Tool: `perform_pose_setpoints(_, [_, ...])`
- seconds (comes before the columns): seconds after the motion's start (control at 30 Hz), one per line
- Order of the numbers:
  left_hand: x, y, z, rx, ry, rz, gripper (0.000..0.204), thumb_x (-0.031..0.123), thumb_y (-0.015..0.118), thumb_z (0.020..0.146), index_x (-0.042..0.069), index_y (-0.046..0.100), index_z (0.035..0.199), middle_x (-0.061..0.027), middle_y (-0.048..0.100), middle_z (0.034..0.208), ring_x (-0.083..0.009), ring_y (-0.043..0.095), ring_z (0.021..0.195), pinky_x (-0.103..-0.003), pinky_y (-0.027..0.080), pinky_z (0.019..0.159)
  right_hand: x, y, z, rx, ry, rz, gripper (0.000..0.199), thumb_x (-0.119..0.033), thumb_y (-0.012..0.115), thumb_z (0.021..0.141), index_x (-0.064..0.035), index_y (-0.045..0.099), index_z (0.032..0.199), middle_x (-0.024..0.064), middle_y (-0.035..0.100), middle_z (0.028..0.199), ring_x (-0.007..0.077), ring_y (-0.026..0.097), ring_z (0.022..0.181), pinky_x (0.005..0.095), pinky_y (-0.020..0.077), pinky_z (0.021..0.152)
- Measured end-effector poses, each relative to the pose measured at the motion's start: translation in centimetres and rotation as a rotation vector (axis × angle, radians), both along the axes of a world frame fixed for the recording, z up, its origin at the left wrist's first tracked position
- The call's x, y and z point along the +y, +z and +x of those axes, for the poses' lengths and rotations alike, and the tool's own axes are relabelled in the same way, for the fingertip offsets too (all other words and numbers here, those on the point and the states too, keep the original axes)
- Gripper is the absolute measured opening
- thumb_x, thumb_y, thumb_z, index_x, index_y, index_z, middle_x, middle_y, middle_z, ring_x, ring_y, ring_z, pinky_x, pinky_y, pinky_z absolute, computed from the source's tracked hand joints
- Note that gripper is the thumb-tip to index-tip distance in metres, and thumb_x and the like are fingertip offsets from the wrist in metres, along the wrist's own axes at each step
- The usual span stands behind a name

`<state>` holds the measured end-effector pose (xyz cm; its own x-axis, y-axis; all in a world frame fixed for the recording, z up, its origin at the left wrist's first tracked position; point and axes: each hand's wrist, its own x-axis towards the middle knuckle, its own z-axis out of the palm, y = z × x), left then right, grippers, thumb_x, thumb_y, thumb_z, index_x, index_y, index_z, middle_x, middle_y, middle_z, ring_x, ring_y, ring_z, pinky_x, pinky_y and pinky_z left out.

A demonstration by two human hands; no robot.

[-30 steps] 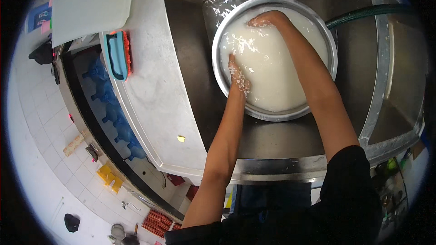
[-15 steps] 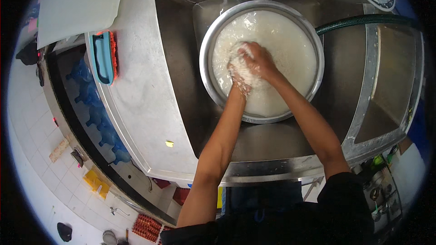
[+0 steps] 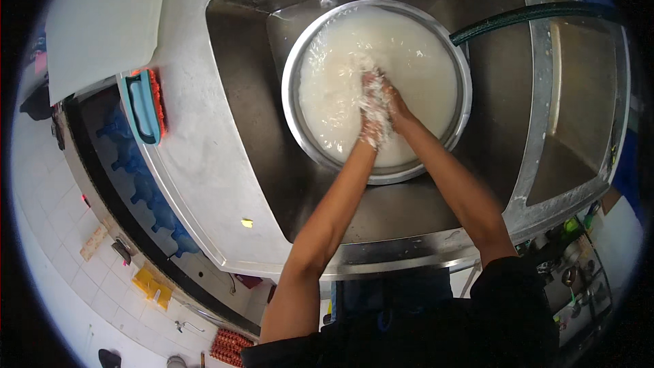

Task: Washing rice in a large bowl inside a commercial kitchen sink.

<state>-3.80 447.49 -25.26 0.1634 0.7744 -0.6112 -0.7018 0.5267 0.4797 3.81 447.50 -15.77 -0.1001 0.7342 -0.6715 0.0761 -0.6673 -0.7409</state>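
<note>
A wide round metal basin (image 3: 290,88) stands in the sink, filled with cloudy white water (image 3: 424,61). Over its middle, my left hand (image 3: 370,125) and my right hand (image 3: 397,103) press against each other, palms facing. Wet white rice (image 3: 375,97) is squeezed between them and clings to the left hand and wrist. Motion smears the fingers, and some grains seem to fall at the fingertips. Any rice lying deeper in the basin is hidden by the milky water.
A dark green hose (image 3: 524,17) reaches the basin's right rim. The steel sink (image 3: 381,221) surrounds the basin, with a smaller compartment (image 3: 579,95) at right. On the left counter sit a blue brush with orange bristles (image 3: 143,108), a whitish board (image 3: 102,27) and a yellow scrap (image 3: 246,223).
Both hands have straightened from a clasped, crosswise hold into a palm-to-palm press, the rice still between them. The whole view has shifted slightly, so the basin appears further left.
</note>
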Motion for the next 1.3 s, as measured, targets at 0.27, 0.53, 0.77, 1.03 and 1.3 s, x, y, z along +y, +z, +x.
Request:
perform_pose_setpoints(0.27, [6.6, 2.2, -2.9, 0.884, -0.406, 0.524, 0.019, 0.002, 0.061, 0.075, 0.000, 0.061, 0.093, -0.0083, 0.062, 0.088, -0.0177, 0.055, 0.070, -0.027, 0.045, 0.064, 0.1, -1.6, 3.0, 0.078, -0.132, 0.163, 0.028, -0.012, 0.048, 0.085, 0.0009, 0.059, 0.107, 0.0145, 0.065, 0.095, 0.0257, 0.061, 0.090, 0.0372, 0.0440, 0.084])
perform_pose_setpoints(0.53, [11.9, 8.4, -3.2, 1.731, -1.087, 0.946, 0.041, 0.013, 0.062, 0.075, 0.012, 0.055, 0.116, -0.0139, 0.052, 0.118, -0.0315, 0.055, 0.102, -0.043, 0.048, 0.082, 9.4, -0.2, 8.0, -0.948, 0.604, 0.687, 0.034, -0.016, 0.055, 0.078, -0.0086, 0.059, 0.111, 0.0131, 0.056, 0.112, 0.0295, 0.051, 0.105, 0.0425, 0.0403, 0.092])
perform_pose_setpoints(0.77, [8.2, 7.2, -4.5, 1.859, -1.273, 0.334, 0.062, 0.046, 0.055, 0.080, 0.010, 0.045, 0.131, -0.0200, 0.036, 0.138, -0.0405, 0.051, 0.110, -0.051, 0.044, 0.089, 6.7, -1.5, 9.0, -1.050, 0.576, 0.327, 0.054, -0.041, 0.047, 0.088, -0.0066, 0.043, 0.129, 0.0150, 0.043, 0.133, 0.0312, 0.041, 0.123, 0.0421, 0.0338, 0.101])
perform_pose_setpoints(1.03, [2.7, 7.0, -6.6, 1.437, -1.065, -0.039, 0.092, 0.061, 0.044, 0.082, -0.020, 0.035, 0.123, -0.0369, 0.052, 0.111, -0.0440, 0.047, 0.113, -0.043, 0.036, 0.098, -0.5, -2.1, 10.2, -0.743, 0.166, 0.178, 0.088, -0.060, 0.043, 0.085, 0.0070, 0.023, 0.137, 0.0298, 0.028, 0.139, 0.0403, 0.030, 0.129, 0.0422, 0.0252, 0.107])
perform_pose_setpoints(1.3, [0.1, 5.4, -8.0, 0.681, -0.782, -0.437, 0.104, 0.077, 0.040, 0.075, -0.008, 0.028, 0.135, -0.0287, 0.041, 0.131, -0.0384, 0.037, 0.125, -0.043, 0.028, 0.104, -1.1, -0.3, 10.6, -0.179, -0.331, -0.434, 0.105, -0.064, 0.056, 0.076, 0.0021, 0.009, 0.143, 0.0217, 0.020, 0.146, 0.0276, 0.024, 0.134, 0.0374, 0.0197, 0.109])
